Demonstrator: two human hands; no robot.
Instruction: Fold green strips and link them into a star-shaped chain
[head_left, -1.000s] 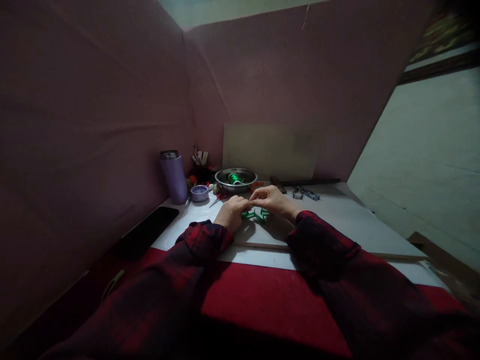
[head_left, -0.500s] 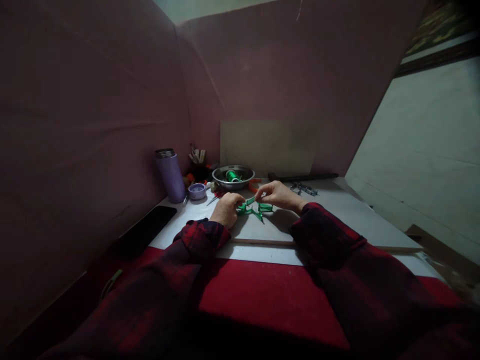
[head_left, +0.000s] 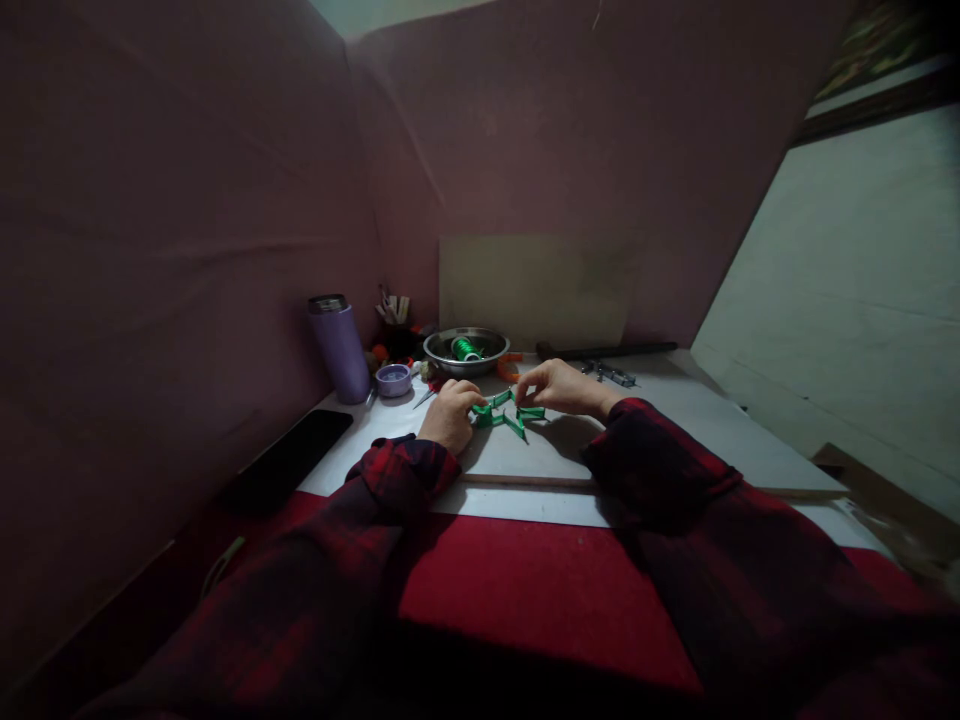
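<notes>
A green star-shaped outline (head_left: 514, 427), apparently shiny thread or ribbon strung around small upright pins, stands on a pale board (head_left: 525, 468). My left hand (head_left: 450, 415) rests at the star's left point, fingers closed with green material at their tips. From the right, my right hand (head_left: 559, 388) reaches over the star's top point, its thumb and fingers pinched together and pointing down. Whatever lies in that pinch is too small to make out. Behind the hands, a metal bowl (head_left: 438, 363) holds a spool of green thread (head_left: 466, 349).
A purple tumbler (head_left: 339, 350), a small purple dish (head_left: 394, 380) and a black phone (head_left: 300, 455) are at left. Scissors (head_left: 426, 394) lie behind my left hand. Orange-handled pliers (head_left: 510, 368) sit near the bowl. Metal pieces (head_left: 615, 375) and a hammer-like tool (head_left: 615, 351) lie at back right.
My right hand has shifted slightly right and its pinch has lowered beside the star's top point. My left hand stays at the left point.
</notes>
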